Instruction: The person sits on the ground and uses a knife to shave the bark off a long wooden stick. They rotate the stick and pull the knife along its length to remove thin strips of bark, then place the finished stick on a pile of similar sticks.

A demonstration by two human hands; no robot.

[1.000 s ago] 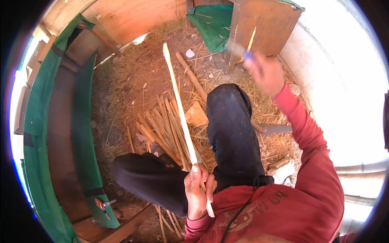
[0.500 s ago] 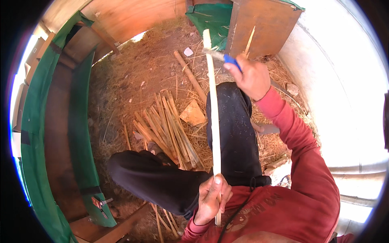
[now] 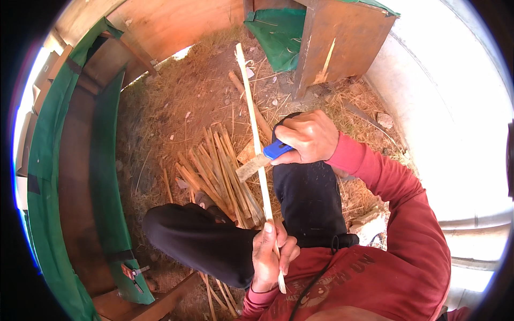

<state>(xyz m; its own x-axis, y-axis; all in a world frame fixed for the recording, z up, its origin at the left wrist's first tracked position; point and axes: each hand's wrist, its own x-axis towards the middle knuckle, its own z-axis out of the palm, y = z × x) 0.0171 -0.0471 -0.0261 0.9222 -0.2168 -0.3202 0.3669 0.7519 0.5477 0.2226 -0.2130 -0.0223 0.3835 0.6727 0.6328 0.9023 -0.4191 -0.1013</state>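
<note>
My left hand is closed round the lower end of a long, pale bamboo strip, in front of my red top. The strip slants up and to the left, its far end free above the ground. My right hand grips the blue handle of a knife. The broad, dirty blade lies across the strip about midway along it, touching or just over it; I cannot tell which. Fine shavings cling near the strip's far tip.
A pile of split strips lies by my bent left leg. Beyond my knee are a round pole and a flat stone. A brown wooden box stands at the back right, and a green-covered bench frame runs along the left.
The knife in my right hand has come down the strip from near its far end toward me. The strip's far end has swung left, and my left hand has shifted slightly left.
</note>
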